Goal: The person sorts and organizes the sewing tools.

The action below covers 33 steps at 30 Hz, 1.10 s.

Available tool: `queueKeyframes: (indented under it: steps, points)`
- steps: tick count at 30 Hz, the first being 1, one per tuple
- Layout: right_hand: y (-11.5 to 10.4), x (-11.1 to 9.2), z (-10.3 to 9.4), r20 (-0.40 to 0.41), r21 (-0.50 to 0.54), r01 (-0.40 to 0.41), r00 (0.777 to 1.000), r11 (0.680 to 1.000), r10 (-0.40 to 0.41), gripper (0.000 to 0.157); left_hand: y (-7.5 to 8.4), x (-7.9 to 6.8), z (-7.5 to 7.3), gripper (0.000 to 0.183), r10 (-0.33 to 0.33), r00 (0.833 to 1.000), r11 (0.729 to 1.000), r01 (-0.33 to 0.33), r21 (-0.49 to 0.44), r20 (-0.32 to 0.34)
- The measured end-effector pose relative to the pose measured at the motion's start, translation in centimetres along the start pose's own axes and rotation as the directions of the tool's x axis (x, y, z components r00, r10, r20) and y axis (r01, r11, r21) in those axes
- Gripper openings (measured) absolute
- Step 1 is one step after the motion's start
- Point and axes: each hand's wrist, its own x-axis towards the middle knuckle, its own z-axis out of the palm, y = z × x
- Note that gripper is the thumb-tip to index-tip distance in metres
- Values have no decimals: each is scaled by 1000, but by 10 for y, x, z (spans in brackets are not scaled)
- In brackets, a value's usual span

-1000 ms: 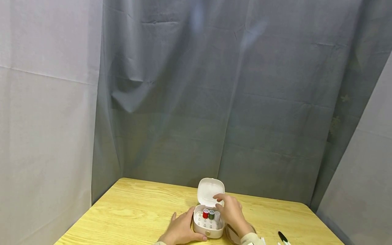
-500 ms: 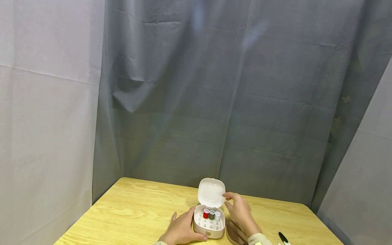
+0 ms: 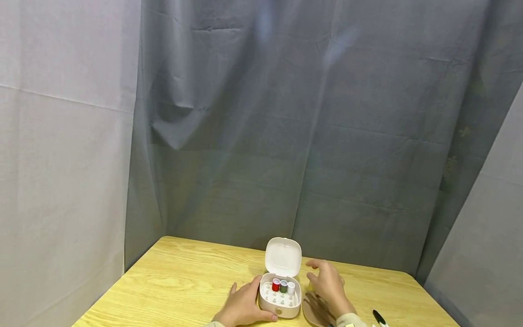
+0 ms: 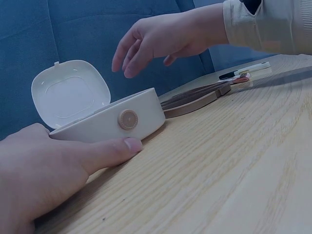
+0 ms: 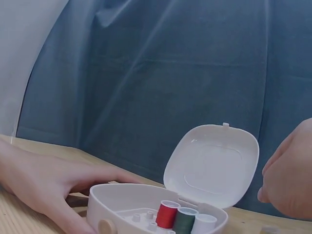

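A white sewing box (image 3: 279, 309) stands on the table with its lid (image 3: 283, 257) raised. Inside, a red thread spool (image 3: 276, 285), a dark green spool (image 3: 283, 286) and a white spool (image 3: 291, 288) stand in a row on the far pegs; several nearer pegs are bare. My left hand (image 3: 244, 305) grips the box's left side, its thumb along the front beside the round tan button (image 4: 128, 120). My right hand (image 3: 330, 284) hovers right of the box, fingers loosely bent and holding nothing. Something small and yellow (image 3: 311, 287) shows partly behind it.
A brown, rounded flat piece (image 3: 311, 313) with dark shapes on it lies right of the box, partly under the right forearm. Farther right is a slim white object (image 4: 252, 68) with a black end. A grey curtain (image 3: 229, 181) hangs behind the table.
My right hand has moved right, away from over the spools and past the lid, uncovering the white spool. The left hand keeps its hold on the box.
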Motion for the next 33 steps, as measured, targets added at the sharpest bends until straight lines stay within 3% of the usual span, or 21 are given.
queueKeyframes:
  steps: [11,33]
  points:
    - [12,-6,6,73,-12,-17,997,1000,18,30,2,-2,-2,115,4,1000,1000,-4,5,-7]
    - [26,-14,18,91,-13,-59,994,998,60,25,2,-2,-3,117,-9,1000,1000,9,19,-3]
